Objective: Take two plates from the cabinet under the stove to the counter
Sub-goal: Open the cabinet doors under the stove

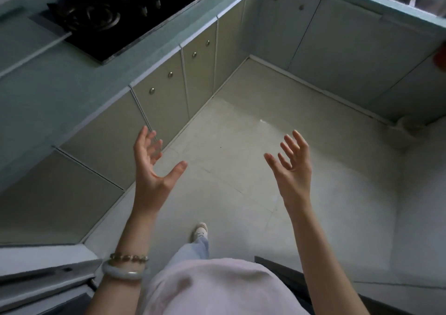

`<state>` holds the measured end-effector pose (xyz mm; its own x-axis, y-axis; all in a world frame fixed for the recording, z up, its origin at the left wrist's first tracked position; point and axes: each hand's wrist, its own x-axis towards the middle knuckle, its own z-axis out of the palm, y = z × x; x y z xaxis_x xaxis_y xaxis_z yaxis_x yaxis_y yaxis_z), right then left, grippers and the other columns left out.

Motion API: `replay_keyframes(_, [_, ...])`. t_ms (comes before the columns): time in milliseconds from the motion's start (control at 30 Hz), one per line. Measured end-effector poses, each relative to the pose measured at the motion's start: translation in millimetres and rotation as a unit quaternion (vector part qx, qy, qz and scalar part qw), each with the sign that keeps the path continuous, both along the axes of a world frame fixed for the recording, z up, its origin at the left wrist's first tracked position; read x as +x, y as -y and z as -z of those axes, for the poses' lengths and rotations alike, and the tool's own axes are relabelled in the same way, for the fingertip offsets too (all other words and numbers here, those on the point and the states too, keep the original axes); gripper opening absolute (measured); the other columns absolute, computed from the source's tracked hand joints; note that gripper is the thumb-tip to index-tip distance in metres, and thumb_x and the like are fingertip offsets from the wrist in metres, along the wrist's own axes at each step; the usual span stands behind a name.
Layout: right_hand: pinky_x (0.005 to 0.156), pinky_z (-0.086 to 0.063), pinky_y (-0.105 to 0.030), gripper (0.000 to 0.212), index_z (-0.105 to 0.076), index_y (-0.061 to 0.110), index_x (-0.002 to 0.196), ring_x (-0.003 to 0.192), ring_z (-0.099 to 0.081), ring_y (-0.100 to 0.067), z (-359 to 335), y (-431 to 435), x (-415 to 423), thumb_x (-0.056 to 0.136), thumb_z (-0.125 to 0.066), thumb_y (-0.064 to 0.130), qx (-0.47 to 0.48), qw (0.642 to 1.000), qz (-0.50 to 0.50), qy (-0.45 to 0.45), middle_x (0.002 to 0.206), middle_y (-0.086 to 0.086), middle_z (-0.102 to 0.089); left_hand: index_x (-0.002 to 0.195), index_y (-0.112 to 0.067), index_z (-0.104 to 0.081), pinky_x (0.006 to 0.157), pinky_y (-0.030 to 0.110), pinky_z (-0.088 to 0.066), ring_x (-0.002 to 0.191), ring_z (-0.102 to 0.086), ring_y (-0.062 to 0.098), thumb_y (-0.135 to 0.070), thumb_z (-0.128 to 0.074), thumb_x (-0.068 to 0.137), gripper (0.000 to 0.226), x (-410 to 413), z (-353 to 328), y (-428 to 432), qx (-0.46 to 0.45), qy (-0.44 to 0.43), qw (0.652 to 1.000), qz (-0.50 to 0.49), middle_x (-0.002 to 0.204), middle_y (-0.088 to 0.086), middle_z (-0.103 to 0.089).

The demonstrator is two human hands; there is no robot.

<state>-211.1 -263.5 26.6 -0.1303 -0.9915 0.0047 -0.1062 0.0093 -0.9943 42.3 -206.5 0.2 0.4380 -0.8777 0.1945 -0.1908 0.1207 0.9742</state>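
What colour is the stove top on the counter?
Black, with dark burners; the stove top shows best in the head view.

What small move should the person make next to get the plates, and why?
Probably reach the left hand to a knob on the cabinet door under the stove and pull. That hand and the right hand are open and hold nothing; the doors are closed and no plates show.
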Motion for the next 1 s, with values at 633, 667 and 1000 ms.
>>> replay_keyframes(633, [0.101, -0.045, -0.024, 0.071, -0.038, 0.024, 0.138, 0.125, -0.051, -0.011, 3.2, 125.9, -1.2, 0.079, -0.073, 0.008, 0.001, 0.997, 0.077, -0.013, 0.138, -0.004, -0.05, 0.145, -0.031, -0.024, 0.109, 0.037, -0.037, 0.128, -0.046, 0.011, -0.022, -0.077, 0.069, 0.093, 8.5, 7.7, 152.5, 0.031, 0.006, 0.997, 0.065, 0.147, 0.0, -0.038])
replay_keyframes(667, [0.101, -0.045, -0.024, 0.071, -0.038, 0.024, 0.138, 0.125, -0.051, -0.011, 4.4, 135.3, -7.6, 0.079, -0.074, 0.009, 0.001, 0.997, 0.077, -0.013, 0.138, -0.004, -0.05, 0.145, -0.031, -0.024, 0.109, 0.037, -0.038, 0.128, -0.046, 0.011, -0.021, -0.077, 0.069, 0.093, 3.6, 7.8, 162.8, 0.032, 0.008, 0.997, 0.065, 0.147, 0.0, -0.038])
replay_keyframes(1000, [0.1, -0.046, -0.024, 0.071, -0.039, 0.026, 0.138, 0.124, -0.052, -0.01, 5.6, 250.5, -105.1, 0.079, -0.074, 0.01, 0.0, 0.998, 0.062, -0.015, 0.136, -0.001, -0.051, 0.143, -0.034, -0.024, 0.11, 0.036, -0.037, 0.129, -0.046, 0.011, -0.022, -0.075, 0.069, 0.09, -85.5, 4.7, 282.6, 0.029, 0.008, 0.998, 0.059, 0.147, 0.001, -0.036])
